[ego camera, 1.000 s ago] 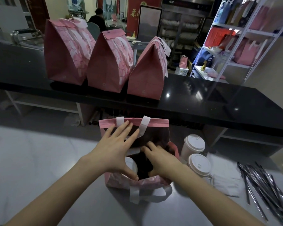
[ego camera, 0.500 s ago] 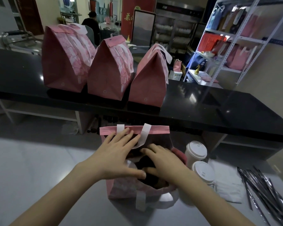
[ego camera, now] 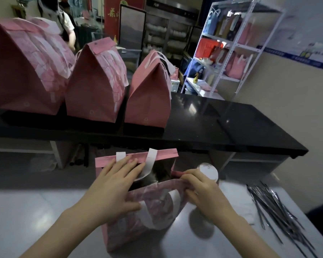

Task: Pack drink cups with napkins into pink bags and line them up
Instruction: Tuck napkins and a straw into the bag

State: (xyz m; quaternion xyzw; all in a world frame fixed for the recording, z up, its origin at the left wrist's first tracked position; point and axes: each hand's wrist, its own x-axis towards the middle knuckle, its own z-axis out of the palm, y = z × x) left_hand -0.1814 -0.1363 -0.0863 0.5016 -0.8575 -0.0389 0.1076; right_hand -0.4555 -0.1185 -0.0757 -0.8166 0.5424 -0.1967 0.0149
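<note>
A black counter (ego camera: 213,123) ran across the middle of the view, and below it lay the white bench (ego camera: 35,211). A white metal shelving rack (ego camera: 250,43) stood behind the counter's right end. Three closed pink bags stood in a row on the counter's left half, tops folded over: the largest-looking (ego camera: 26,71) at the left edge, the middle one (ego camera: 95,84) touching it, and the third (ego camera: 149,95) just beside that.

The open pink bag (ego camera: 138,220) stood on the bench near its front edge, its inside too dark to read. The left hand (ego camera: 112,190) lay across the bag's mouth, straight fingers on the far rim by a white handle and thumb pressed on the near wall. The right hand (ego camera: 203,194) pinched the near rim at the bag's right corner. A white-lidded cup (ego camera: 207,171) stood just behind that hand. Silver-wrapped straws (ego camera: 272,211) lay scattered by the bench's right edge.
</note>
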